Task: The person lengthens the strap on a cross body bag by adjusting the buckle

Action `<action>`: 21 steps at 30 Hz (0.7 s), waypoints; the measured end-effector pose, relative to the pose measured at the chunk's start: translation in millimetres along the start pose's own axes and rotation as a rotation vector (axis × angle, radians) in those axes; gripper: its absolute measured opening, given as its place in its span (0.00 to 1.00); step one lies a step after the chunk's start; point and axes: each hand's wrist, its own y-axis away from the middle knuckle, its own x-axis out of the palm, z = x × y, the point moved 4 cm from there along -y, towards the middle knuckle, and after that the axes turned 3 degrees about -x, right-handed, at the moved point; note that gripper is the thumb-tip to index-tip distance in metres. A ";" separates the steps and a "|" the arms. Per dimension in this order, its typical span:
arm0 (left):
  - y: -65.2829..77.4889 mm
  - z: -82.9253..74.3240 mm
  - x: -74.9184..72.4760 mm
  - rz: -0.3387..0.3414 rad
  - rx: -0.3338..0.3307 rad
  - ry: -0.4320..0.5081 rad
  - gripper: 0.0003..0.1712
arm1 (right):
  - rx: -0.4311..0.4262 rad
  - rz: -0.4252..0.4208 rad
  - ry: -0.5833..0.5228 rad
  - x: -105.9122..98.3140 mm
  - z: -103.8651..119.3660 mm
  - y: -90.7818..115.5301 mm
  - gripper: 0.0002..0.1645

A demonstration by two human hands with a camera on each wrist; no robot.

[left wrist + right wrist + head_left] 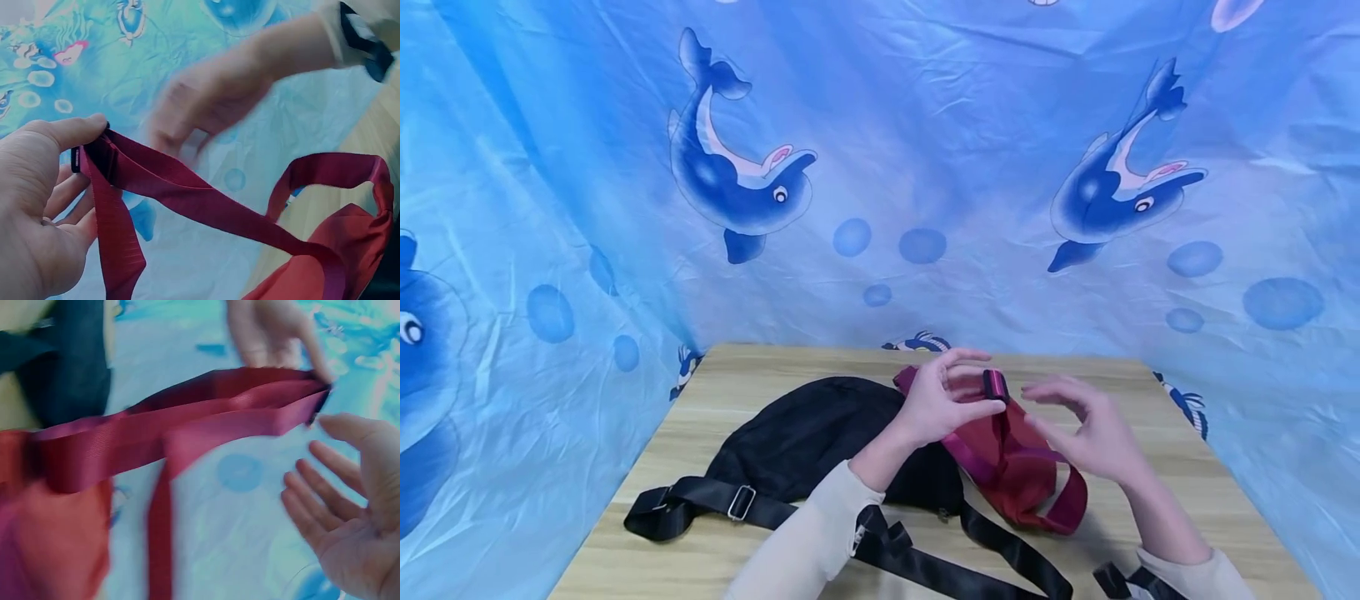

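Note:
My left hand (928,406) pinches a black buckle (996,387) on the dark red webbing strap (206,205), held up over the table. The strap runs from the buckle to a red bag (1026,487) lying below, and a loose strap end hangs down in both wrist views. My right hand (1096,429), blurred by motion, is just right of the buckle with thumb and fingers spread. In the right wrist view its thumb tip is close to the buckle, and nothing lies in its palm (356,550).
A black bag (820,433) lies left of the red one, its black strap (940,573) with a metal slider (741,502) trailing along the near side. Both rest on a wood-grain table (760,367). Blue dolphin-print sheeting (925,150) hangs behind and at the sides.

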 end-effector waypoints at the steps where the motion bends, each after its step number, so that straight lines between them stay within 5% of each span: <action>1: 0.5 0.5 0.7 0.008 -0.001 -0.017 0.36 | -0.014 -0.009 -0.032 -2.8 3.8 -6.1 0.23; 6: 4.0 -0.1 4.6 0.039 0.018 -0.134 0.34 | -0.064 0.038 -0.083 -6.6 18.2 -26.2 0.27; 14: 10.9 -3.3 8.9 0.014 0.049 -0.416 0.27 | -0.031 0.105 -0.076 1.7 20.0 -26.4 0.24; 21: 11.8 -4.4 15.5 0.072 0.094 -0.324 0.25 | -0.089 0.031 -0.069 4.4 22.8 -26.1 0.31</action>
